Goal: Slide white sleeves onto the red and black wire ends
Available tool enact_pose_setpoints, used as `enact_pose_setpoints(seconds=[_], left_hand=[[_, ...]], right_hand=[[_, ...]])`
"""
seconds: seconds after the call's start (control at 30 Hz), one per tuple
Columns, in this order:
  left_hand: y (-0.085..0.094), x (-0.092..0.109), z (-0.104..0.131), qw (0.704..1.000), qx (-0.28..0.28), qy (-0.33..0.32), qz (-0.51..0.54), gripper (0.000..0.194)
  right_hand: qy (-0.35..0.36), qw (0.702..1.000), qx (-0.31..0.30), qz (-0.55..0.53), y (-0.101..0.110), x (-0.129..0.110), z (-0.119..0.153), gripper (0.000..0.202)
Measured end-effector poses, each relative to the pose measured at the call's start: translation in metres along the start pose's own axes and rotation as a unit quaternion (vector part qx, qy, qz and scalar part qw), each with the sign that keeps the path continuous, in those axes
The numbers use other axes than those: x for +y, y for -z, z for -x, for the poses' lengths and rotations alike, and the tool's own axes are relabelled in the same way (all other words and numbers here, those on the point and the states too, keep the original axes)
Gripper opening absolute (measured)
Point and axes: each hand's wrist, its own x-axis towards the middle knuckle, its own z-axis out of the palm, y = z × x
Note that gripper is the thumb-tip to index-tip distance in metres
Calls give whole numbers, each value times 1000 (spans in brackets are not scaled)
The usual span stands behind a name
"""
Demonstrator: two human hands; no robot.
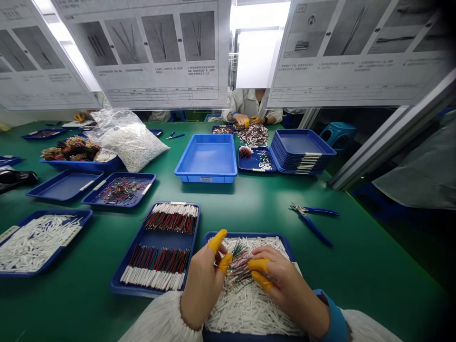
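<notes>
Both my hands are over a blue tray [245, 234] filled with short white tubes [249, 311]. A loose bunch of thin red, green and black wires [239, 270] lies on the tubes between them. My left hand [204, 280] is at the left of the bunch, its thumb and index finger apart in yellow finger cots; its other fingers are mostly hidden. My right hand [285, 280] reaches in from the right, its yellow-covered thumb and finger close together at the wires. Left of it, another tray [160, 237] holds two rows of wires with white tubes on their ends.
Blue-handled cutters [313, 218] lie to the right. Beyond are an upright-sided blue bin [206, 176], stacked trays [302, 152] and a bag of white pieces [130, 140]. A tray of tubes [39, 242] is at far left. Instruction sheets [153, 80] hang above; a co-worker [249, 107] sits opposite.
</notes>
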Motion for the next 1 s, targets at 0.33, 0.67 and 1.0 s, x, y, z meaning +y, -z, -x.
enact_pose_setpoints(seconds=[0.33, 0.67, 1.0], left_hand=[[11, 0, 0, 991, -109, 24, 71, 40], [16, -1, -5, 998, -20, 1, 57, 37], [8, -2, -1, 997, 43, -41, 56, 37]], right_hand=[[-3, 1000, -6, 11, -2, 1, 1, 23], [-15, 1000, -22, 10, 0, -2, -1, 21], [-24, 999, -28, 4, -2, 0, 0, 19]])
